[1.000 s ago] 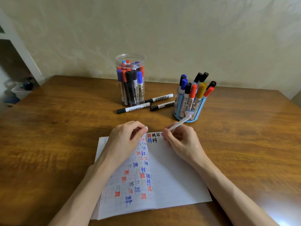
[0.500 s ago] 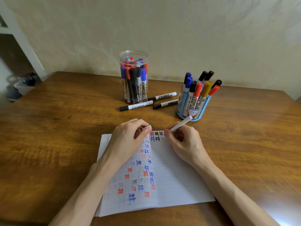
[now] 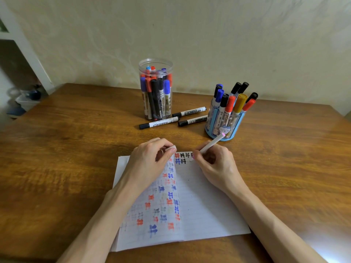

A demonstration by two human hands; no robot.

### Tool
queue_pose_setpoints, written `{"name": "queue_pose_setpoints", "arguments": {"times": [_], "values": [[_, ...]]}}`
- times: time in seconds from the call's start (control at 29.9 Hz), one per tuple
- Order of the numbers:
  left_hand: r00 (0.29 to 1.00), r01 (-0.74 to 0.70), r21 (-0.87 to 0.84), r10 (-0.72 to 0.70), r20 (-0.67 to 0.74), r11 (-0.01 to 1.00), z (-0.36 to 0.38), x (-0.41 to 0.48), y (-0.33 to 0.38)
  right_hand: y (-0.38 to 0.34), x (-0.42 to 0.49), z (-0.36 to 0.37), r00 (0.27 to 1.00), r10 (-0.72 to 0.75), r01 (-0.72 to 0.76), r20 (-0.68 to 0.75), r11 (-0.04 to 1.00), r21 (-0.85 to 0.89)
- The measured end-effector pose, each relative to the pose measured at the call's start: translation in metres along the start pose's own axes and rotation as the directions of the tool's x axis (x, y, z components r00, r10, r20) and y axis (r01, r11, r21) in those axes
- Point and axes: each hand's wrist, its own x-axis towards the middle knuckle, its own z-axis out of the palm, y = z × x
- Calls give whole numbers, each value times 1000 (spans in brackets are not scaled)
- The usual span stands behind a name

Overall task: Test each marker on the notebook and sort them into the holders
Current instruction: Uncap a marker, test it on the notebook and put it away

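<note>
Starting at the far left, catching a pale tub [image 3: 26, 102] on the floor beyond a white door frame [image 3: 28, 59], too blurred for reading its contents. Moving onto the wooden bench [image 3: 57, 149]: finding a clear jar [image 3: 155, 95] standing toward the back, packed with upright red, blue and black markers. Seeing three loose markers [image 3: 159, 124] lying just right of it, black caps pointing left, filling the gap between jar and blue holder [image 3: 238, 123]. Coming forward to the notebook [image 3: 209, 209], lying open, left page crowded with red, blue and black test marks. Watching the left hand [image 3: 150, 160] resting on that page, fingers curled, pinching a white cap [image 3: 171, 149] between thumb and forefinger, covering the page's top. Watching the right hand [image 3: 216, 166] gripping the white marker [image 3: 211, 144], tip down at the top of the right page beside the hash marks, barrel slanting up across the blue holder's base. Glimpsing only a speck of pink at the tip, the rest tucked behind the fingers; losing both forearms past the bottom edge.
</note>
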Motion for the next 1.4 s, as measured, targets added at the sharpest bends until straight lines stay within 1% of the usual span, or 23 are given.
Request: {"name": "queue_pose_setpoints", "arguments": {"times": [0.13,0.37,0.5,0.74,0.87,0.97,1.07,1.14,1.3,1.4], "values": [[1000,-1,-2,1,1,1000,0,0,0,0,1,-1,1000,16,-16,5,999,52],[1000,-10,-13,10,2,1000,0,0,1,1,0,0,999,-5,4,45,1000,28],[1000,-19,-11,19,-3,1000,0,0,0,1,2,-1,999,37,-38,15,996,81],[1000,-25,-19,26,9,999,-1,0,3,-2,0,0,999,9,-9,33,1000,14],[1000,4,-82,-5,-12,997,-3,0,5,-2,1,-1,999,28,-29,45,999,33],[1000,15,-107,-17,-22,994,-4,0,7,-3,3,-1,997,70,-71,15,990,125],[1000,1,-114,-3,-14,994,-3,0,9,-8,4,-5,994,105,-90,-29,938,334],[1000,-6,-122,5,-7,993,-4,-1,10,-10,3,-9,994,109,-87,-27,899,430],[1000,-29,-130,30,7,991,-4,-1,10,-14,0,-10,995,93,-95,29,858,505],[998,-48,-154,52,25,987,-3,-1,11,-15,-1,-10,998,47,-65,47,860,505]]}}
